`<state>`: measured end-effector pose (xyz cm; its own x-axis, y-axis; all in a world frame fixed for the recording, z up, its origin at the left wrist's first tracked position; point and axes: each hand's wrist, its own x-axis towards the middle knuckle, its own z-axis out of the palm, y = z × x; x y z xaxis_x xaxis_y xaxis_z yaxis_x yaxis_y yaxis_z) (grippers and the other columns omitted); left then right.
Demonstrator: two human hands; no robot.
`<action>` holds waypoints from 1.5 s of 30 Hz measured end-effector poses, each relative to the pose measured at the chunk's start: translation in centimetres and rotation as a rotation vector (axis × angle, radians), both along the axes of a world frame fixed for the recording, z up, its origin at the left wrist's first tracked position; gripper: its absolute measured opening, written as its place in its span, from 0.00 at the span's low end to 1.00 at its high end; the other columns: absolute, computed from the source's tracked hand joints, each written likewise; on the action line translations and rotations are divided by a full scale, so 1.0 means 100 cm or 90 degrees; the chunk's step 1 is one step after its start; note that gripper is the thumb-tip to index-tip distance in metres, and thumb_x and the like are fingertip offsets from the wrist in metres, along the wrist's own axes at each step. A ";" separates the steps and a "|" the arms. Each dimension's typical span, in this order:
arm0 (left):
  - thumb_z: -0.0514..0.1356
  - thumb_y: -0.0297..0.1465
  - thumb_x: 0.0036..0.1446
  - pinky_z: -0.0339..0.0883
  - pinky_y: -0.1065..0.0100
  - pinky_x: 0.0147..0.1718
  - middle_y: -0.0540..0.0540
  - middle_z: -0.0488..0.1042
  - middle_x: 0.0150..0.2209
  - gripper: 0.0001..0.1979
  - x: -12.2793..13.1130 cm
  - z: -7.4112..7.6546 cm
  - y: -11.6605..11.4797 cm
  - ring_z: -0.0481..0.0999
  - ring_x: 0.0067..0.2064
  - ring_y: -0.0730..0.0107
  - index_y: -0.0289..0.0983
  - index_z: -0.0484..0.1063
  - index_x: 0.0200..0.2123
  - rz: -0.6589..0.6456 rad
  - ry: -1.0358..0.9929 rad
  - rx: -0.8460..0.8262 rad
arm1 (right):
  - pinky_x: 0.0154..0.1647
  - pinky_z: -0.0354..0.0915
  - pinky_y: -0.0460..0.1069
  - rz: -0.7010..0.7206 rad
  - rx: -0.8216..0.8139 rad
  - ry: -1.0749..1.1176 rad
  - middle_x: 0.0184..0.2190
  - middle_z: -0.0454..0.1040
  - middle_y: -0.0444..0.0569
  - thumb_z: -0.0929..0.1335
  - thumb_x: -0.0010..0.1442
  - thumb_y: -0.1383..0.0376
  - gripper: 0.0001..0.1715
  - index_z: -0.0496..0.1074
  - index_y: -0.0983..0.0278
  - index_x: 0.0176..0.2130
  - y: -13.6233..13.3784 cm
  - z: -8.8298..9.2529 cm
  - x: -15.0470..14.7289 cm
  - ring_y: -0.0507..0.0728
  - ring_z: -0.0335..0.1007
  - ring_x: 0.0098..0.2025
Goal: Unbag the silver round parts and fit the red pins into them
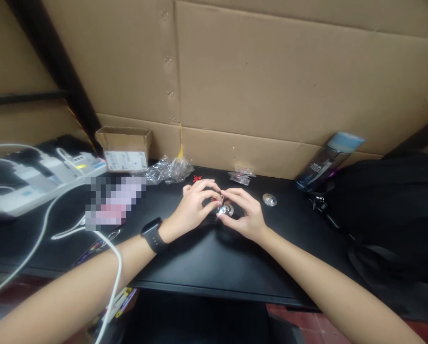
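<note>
My left hand, a black watch on its wrist, has its thumb and fingers curled together over the middle of the black table. Facing it, my right hand grips a small shiny silver domed metal piece between thumb and fingers. The fingertips of both hands meet at a thin bright edge beside the dome; what my left fingers pinch there is too small to make out. A similar silver domed piece lies on the table to the right. Small red pieces show behind my left fingers, partly hidden.
Crumpled clear plastic and an open cardboard box stand back left. A small clear packet lies behind my hands. Rightward are a bottle and a black bag. A white cable crosses my left forearm from a power strip.
</note>
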<state>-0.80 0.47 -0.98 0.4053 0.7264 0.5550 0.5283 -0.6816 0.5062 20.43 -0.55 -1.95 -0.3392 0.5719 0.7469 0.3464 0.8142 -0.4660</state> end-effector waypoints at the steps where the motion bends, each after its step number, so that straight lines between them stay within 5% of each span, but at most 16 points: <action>1: 0.62 0.33 0.67 0.56 0.51 0.59 0.45 0.76 0.55 0.05 0.000 -0.001 0.001 0.70 0.63 0.53 0.43 0.79 0.39 -0.006 -0.014 -0.016 | 0.50 0.77 0.57 0.003 0.008 -0.001 0.51 0.77 0.53 0.77 0.58 0.64 0.32 0.74 0.54 0.61 0.000 0.000 0.000 0.61 0.78 0.49; 7: 0.63 0.30 0.64 0.64 0.54 0.58 0.45 0.76 0.50 0.05 0.001 -0.005 0.005 0.75 0.54 0.59 0.42 0.80 0.37 -0.037 -0.098 -0.093 | 0.48 0.78 0.56 -0.012 0.017 -0.010 0.52 0.78 0.53 0.77 0.59 0.63 0.36 0.71 0.52 0.64 -0.001 -0.003 0.002 0.60 0.80 0.44; 17: 0.65 0.32 0.61 0.71 0.59 0.51 0.44 0.79 0.40 0.07 0.004 -0.008 0.006 0.79 0.44 0.61 0.38 0.81 0.31 -0.116 -0.248 -0.300 | 0.56 0.76 0.59 0.003 0.079 -0.059 0.54 0.80 0.53 0.75 0.62 0.66 0.31 0.72 0.54 0.63 0.000 0.003 0.003 0.63 0.79 0.54; 22: 0.67 0.33 0.60 0.69 0.58 0.51 0.45 0.78 0.41 0.06 0.002 -0.004 0.005 0.77 0.45 0.61 0.40 0.81 0.31 -0.066 -0.180 -0.170 | 0.52 0.79 0.58 0.009 -0.068 0.017 0.48 0.82 0.54 0.80 0.56 0.59 0.32 0.76 0.58 0.58 -0.001 0.000 0.002 0.62 0.82 0.47; 28: 0.64 0.31 0.64 0.62 0.54 0.52 0.46 0.78 0.42 0.06 0.001 0.002 -0.004 0.73 0.49 0.58 0.42 0.80 0.34 0.003 -0.056 0.069 | 0.45 0.82 0.57 0.050 -0.420 0.238 0.38 0.84 0.53 0.81 0.51 0.54 0.28 0.80 0.64 0.48 -0.006 -0.001 -0.009 0.61 0.84 0.40; 32: 0.62 0.31 0.66 0.58 0.53 0.52 0.46 0.79 0.42 0.07 0.002 0.004 -0.010 0.72 0.52 0.57 0.43 0.80 0.35 0.032 -0.019 0.157 | 0.42 0.82 0.56 0.070 -0.495 0.281 0.36 0.84 0.50 0.81 0.51 0.55 0.26 0.80 0.64 0.45 -0.007 0.000 -0.011 0.59 0.84 0.35; 35: 0.64 0.30 0.64 0.59 0.52 0.52 0.46 0.79 0.43 0.06 0.004 0.006 -0.012 0.72 0.52 0.56 0.43 0.80 0.34 0.063 -0.019 0.079 | 0.47 0.81 0.57 0.086 -0.441 0.255 0.41 0.84 0.51 0.83 0.47 0.56 0.31 0.80 0.63 0.49 -0.005 -0.001 -0.008 0.61 0.84 0.42; 42: 0.65 0.29 0.60 0.67 0.58 0.52 0.46 0.78 0.42 0.06 0.005 -0.003 -0.002 0.77 0.46 0.61 0.40 0.81 0.31 -0.050 -0.188 -0.224 | 0.54 0.77 0.58 0.024 -0.044 -0.021 0.51 0.82 0.51 0.78 0.58 0.63 0.26 0.78 0.54 0.56 -0.001 0.008 0.004 0.62 0.81 0.51; 45: 0.65 0.29 0.60 0.68 0.59 0.52 0.46 0.78 0.41 0.05 0.004 -0.003 0.000 0.78 0.46 0.62 0.39 0.81 0.31 -0.077 -0.232 -0.270 | 0.55 0.76 0.58 0.029 -0.017 -0.030 0.53 0.82 0.50 0.78 0.59 0.65 0.26 0.76 0.54 0.57 -0.003 0.012 0.005 0.62 0.81 0.52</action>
